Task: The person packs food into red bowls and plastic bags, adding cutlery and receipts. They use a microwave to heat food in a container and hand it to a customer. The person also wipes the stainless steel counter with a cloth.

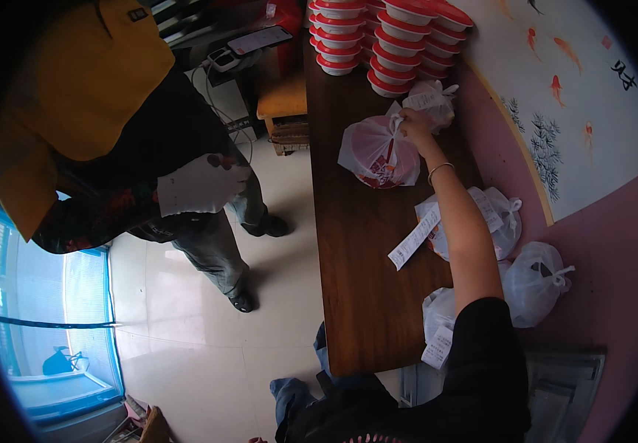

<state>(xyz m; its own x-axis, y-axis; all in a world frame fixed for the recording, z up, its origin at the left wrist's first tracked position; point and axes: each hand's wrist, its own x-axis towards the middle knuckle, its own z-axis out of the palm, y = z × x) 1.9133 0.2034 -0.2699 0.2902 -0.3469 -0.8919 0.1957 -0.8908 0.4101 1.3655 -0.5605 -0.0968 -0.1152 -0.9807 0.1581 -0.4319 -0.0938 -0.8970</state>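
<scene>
My right hand (415,130) reaches across the wooden table and grips the knotted top of a translucent plastic bag (371,152). A round container with a red lid shows through this bag, which bears red print. Just beyond my fingers sits a smaller tied plastic bag (434,99) with a paper slip on it. Beneath my forearm lies another bagged parcel (504,221), and a long printed receipt (414,239) sticks out from it. Only a sliver of what seems to be my left hand (257,440) shows at the bottom edge; its fingers cannot be made out.
Stacks of red-lidded white bowls (396,50) fill the table's far end. Nearer me are more tied bags (537,285) by the wall and a bag with a receipt (438,310). A person in a yellow vest (92,72) stands left of the table (374,315), near a wooden stool (283,102).
</scene>
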